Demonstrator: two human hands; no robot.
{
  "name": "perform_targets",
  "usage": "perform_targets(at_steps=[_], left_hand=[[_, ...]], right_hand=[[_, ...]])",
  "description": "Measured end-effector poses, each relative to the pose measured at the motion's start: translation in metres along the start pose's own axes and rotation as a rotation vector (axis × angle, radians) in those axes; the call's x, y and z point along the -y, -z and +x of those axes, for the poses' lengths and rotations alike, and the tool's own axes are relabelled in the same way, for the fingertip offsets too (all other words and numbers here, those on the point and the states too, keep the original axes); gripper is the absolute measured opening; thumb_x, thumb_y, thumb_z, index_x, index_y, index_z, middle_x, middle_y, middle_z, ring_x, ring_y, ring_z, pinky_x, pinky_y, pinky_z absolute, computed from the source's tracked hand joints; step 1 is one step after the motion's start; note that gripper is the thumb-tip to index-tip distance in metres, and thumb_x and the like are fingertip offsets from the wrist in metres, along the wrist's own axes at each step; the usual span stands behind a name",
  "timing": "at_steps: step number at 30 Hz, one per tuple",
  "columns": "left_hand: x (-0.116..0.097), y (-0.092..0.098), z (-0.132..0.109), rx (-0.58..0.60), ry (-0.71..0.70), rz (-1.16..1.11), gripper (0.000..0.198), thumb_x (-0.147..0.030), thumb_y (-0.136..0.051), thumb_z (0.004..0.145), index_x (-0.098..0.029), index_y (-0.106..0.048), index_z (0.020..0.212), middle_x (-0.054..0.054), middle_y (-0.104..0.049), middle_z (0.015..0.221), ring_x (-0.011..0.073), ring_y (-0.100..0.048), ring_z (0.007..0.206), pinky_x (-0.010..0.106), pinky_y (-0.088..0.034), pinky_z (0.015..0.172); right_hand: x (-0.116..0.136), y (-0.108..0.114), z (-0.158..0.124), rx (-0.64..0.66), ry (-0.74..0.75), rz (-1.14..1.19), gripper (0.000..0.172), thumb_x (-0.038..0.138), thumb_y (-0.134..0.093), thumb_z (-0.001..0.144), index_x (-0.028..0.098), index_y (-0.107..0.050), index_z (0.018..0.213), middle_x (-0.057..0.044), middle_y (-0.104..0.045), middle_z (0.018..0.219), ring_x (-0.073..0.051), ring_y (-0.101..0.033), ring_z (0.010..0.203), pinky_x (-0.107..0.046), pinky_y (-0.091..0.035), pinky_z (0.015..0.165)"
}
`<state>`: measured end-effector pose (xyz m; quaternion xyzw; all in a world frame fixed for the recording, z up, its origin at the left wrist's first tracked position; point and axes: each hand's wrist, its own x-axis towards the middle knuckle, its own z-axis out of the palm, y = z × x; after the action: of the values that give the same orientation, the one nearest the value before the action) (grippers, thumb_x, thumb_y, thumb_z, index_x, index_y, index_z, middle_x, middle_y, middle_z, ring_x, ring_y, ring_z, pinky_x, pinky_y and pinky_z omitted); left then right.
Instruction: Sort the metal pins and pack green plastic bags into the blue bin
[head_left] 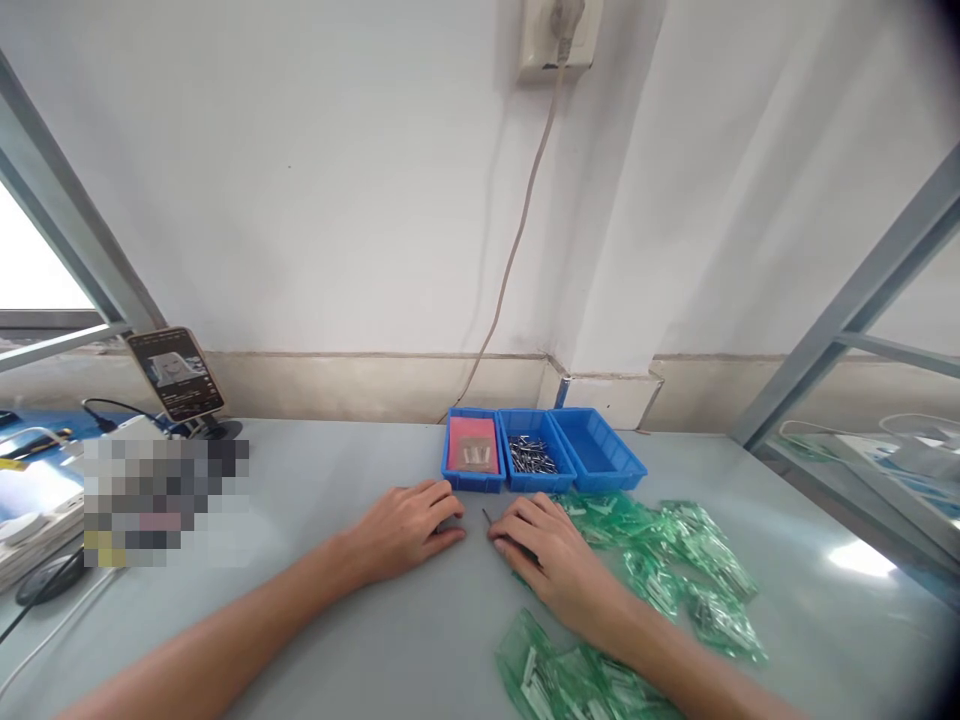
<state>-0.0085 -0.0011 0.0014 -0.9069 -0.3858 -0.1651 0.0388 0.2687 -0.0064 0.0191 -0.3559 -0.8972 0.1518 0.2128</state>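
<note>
My left hand point(415, 528) rests on the grey table with fingers loosely bent and apart; nothing shows in it. Opposite it, my right hand point(545, 556) has its fingers drawn together at the tabletop. A small thin dark metal pin point(487, 517) sticks out at its fingertips; its other end is hidden. Just beyond the hands stand three blue bins. The left bin point(472, 486) has a red sheet and a small clear packet point(474, 454) in it. Loose metal pins point(531, 456) lie in the middle bin point(564, 455). The right bin point(596, 445) shows a bare bottom.
Green plastic bags point(660, 565) of small parts lie beside and beyond my right forearm, with more bags point(555, 680) nearer me. A phone point(177, 374) stands on a holder at left, near a black mouse point(51, 578) and cables. A power cord point(517, 235) hangs down the wall.
</note>
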Motion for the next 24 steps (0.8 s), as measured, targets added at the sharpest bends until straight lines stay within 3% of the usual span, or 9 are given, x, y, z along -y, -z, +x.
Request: perform_targets(at_steps=[9, 17, 24], left_hand=[[-0.0021, 0.0041, 0.0018, 0.051, 0.061, 0.061, 0.024, -0.045, -0.055, 0.110, -0.021, -0.058, 0.108, 0.005, -0.065, 0.109, 0.0212, -0.067, 0.090, 0.030, -0.043, 0.064], [-0.0034, 0.0047, 0.0009, 0.075, 0.106, 0.088, 0.026, -0.047, -0.054, 0.110, -0.021, -0.056, 0.106, 0.003, -0.066, 0.106, 0.0206, -0.067, 0.087, 0.030, -0.042, 0.063], [-0.0005, 0.0046, 0.0013, 0.072, 0.003, 0.055, 0.024, -0.041, -0.047, 0.114, -0.021, -0.058, 0.106, 0.003, -0.067, 0.105, 0.0179, -0.066, 0.083, 0.029, -0.041, 0.064]], right_hand=[[-0.0009, -0.0015, 0.0007, -0.014, -0.014, -0.018, 0.026, 0.018, -0.047, 0.111, 0.025, -0.069, 0.122, -0.008, -0.069, 0.110, -0.029, -0.059, 0.103, -0.047, -0.048, 0.093], [-0.0039, -0.0055, -0.0004, -0.012, -0.027, -0.037, 0.024, 0.014, -0.047, 0.111, 0.025, -0.068, 0.116, -0.006, -0.069, 0.110, -0.027, -0.060, 0.104, -0.045, -0.049, 0.094], [-0.0072, -0.0096, -0.0001, -0.043, -0.091, -0.122, 0.023, 0.013, -0.049, 0.109, 0.025, -0.068, 0.116, -0.006, -0.068, 0.109, -0.028, -0.061, 0.099, -0.045, -0.049, 0.088]])
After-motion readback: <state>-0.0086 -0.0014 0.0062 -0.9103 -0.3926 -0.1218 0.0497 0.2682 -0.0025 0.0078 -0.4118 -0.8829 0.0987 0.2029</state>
